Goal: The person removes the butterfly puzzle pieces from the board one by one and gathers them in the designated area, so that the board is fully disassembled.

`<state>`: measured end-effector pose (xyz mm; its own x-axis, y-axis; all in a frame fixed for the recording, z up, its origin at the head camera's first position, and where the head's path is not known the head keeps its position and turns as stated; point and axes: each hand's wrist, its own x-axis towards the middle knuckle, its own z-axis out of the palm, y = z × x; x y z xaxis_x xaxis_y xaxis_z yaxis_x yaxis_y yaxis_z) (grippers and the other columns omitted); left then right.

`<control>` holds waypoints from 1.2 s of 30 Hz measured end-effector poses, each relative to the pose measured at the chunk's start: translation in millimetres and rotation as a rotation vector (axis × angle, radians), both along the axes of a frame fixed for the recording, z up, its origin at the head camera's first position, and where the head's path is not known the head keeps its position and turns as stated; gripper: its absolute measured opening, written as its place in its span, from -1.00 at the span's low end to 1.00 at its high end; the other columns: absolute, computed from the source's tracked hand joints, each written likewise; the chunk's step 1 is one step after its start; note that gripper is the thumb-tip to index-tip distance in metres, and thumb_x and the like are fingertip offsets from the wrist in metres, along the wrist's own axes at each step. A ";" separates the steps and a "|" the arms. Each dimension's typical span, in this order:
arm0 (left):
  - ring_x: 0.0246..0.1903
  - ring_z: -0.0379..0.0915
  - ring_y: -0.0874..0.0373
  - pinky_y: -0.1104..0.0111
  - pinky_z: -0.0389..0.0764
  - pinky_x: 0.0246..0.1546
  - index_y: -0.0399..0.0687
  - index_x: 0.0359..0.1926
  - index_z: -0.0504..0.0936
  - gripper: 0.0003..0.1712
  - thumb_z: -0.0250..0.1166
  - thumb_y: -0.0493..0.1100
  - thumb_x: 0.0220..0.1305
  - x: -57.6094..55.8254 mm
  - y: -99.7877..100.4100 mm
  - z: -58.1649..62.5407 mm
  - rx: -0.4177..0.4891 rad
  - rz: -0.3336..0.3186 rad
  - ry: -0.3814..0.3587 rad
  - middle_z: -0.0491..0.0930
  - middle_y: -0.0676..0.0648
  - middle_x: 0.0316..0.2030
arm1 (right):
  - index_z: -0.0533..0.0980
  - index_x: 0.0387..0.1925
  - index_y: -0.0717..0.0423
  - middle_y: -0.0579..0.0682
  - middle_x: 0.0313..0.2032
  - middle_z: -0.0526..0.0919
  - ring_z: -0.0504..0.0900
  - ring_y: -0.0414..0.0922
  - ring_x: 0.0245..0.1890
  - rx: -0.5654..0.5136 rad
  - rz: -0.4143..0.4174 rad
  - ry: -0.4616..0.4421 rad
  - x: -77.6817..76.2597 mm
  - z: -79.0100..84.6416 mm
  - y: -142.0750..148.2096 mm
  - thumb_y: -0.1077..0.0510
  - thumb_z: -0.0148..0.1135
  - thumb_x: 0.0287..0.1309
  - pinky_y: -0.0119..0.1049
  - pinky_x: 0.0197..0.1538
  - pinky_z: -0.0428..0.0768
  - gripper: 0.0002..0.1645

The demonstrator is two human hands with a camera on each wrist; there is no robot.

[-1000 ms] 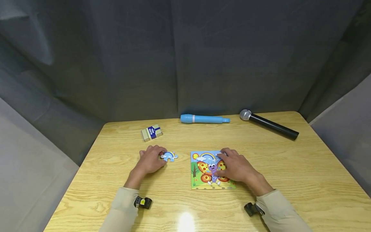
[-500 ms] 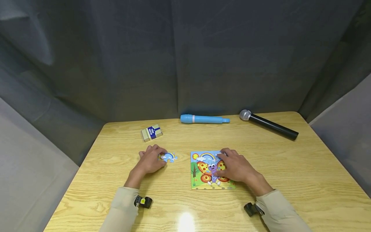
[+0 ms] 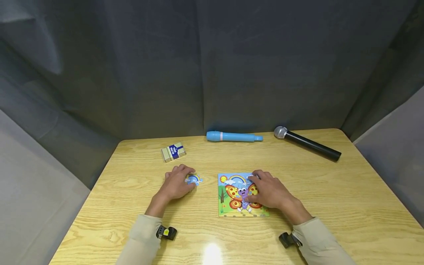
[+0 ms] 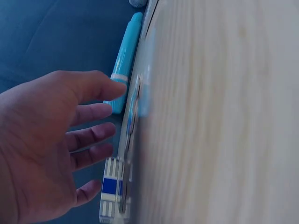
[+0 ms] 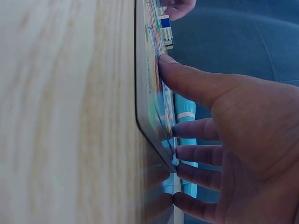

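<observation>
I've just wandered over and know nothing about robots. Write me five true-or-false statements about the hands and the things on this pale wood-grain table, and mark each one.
1. The person's right hand touches the square butterfly-printed puzzle. True.
2. The person's left hand grips a microphone. False: the left hand is at the small blue rainbow-printed jigsaw part.
3. The long light-blue plastic stick with a pale band lies between the cream-and-dark striped pack with a blue label and the black microphone with a silver mesh head. True.
4. The black microphone stands upright. False: it lies on its side.
5. The butterfly puzzle is nearer the person than the striped pack. True.
</observation>
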<state>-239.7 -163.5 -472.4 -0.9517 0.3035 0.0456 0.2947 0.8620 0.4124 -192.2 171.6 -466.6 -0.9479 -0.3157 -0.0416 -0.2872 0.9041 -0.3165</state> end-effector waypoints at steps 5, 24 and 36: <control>0.07 0.33 0.07 0.03 0.20 0.07 0.15 0.16 0.53 -0.49 0.34 0.06 0.18 5.2 15.9 2.8 0.027 -0.031 0.009 0.49 0.04 0.10 | 0.42 0.26 0.13 0.14 0.27 0.38 0.37 0.13 0.23 -0.001 0.012 0.013 -0.1 -0.4 0.4 -0.32 0.40 -0.07 0.19 0.16 0.38 -0.05; 0.14 0.33 0.12 0.11 0.27 0.06 0.16 0.20 0.50 -0.48 0.25 0.15 0.24 18.5 81.9 6.2 -0.001 -0.204 0.005 0.49 0.08 0.09 | 0.32 0.34 0.21 0.20 0.27 0.35 0.33 0.16 0.24 -0.034 -0.025 -0.006 -0.7 3.4 14.5 -0.38 0.41 -0.14 0.17 0.22 0.34 0.13; 0.16 0.32 0.15 0.15 0.27 0.04 0.21 0.18 0.51 -0.47 0.24 0.21 0.23 21.5 120.2 6.6 -0.067 -0.242 0.007 0.46 0.12 0.09 | 0.38 0.27 0.25 0.19 0.22 0.40 0.39 0.18 0.19 0.005 -0.023 0.000 -2.0 5.4 23.5 -0.39 0.44 -0.21 0.24 0.09 0.39 0.13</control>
<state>-218.2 -43.3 -465.8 -0.8510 0.5247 0.0241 0.4981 0.7916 0.3541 -194.2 195.2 -461.2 -0.9550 -0.2936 -0.0430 -0.2663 0.9119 -0.3123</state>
